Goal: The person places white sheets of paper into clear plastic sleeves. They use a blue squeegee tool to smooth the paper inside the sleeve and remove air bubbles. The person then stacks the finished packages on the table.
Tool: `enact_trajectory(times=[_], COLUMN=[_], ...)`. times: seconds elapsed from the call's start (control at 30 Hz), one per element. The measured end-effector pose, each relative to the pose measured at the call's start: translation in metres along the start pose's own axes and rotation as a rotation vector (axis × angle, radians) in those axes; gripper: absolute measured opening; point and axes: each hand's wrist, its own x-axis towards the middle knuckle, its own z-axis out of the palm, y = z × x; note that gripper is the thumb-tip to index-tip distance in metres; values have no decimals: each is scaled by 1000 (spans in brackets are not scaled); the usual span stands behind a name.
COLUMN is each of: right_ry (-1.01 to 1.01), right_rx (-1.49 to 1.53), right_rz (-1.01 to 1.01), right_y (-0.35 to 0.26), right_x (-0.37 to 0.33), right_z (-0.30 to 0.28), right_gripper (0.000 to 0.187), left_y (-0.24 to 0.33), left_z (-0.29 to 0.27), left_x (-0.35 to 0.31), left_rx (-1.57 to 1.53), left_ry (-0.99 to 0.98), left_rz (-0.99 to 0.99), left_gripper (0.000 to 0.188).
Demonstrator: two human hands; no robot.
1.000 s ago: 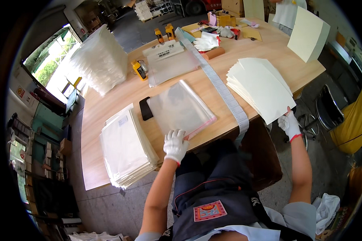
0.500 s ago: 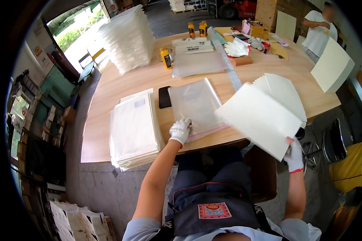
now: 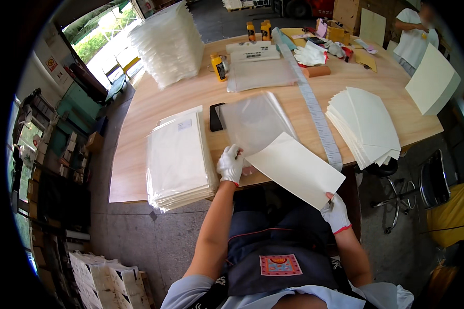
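Observation:
My right hand, in a white knit glove with bare fingertips showing, grips the near right corner of a cream-white board sheet. The sheet slants over the front table edge, and its far left end lies over the mouth of the clear plastic bags. At that mouth my left hand, also gloved, has its fingers closed on the top bag's near left edge. Left of it is a stack of bagged white sheets, the top one with a small label. Fanned white boards lie to the right.
A black phone and a long strip of labels lie by the bags. Behind are a tall pile of clear bags, yellow bottles and work gloves. A wheeled chair stands right; a person is far right.
My right hand has brought the board sheet left and nearer, from over the fanned boards to the bag mouth. My left hand stays at the bag edge, which now appears lifted.

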Motion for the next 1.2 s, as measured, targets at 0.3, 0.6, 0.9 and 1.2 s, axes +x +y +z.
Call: enact_trajectory(times=[0.3, 0.6, 0.9, 1.2], right_ry=[-43, -56, 7, -115], right_rx=[-81, -349, -405, 182], right_rz=[-24, -99, 44, 122], right_y=[20, 15, 37, 86], right_x=[-44, -81, -71, 15], right_z=[30, 61, 53, 73], right_gripper=[13, 17, 20, 34], left_y=[38, 37, 22, 19], left_z=[1, 88, 76, 31], left_x=[-63, -88, -172, -189], left_rx=[-516, -2179, -1725, -1417], left_ry=[94, -111, -250, -499], left_rz=[171, -800, -803, -900], left_gripper=[52, 26, 34, 17])
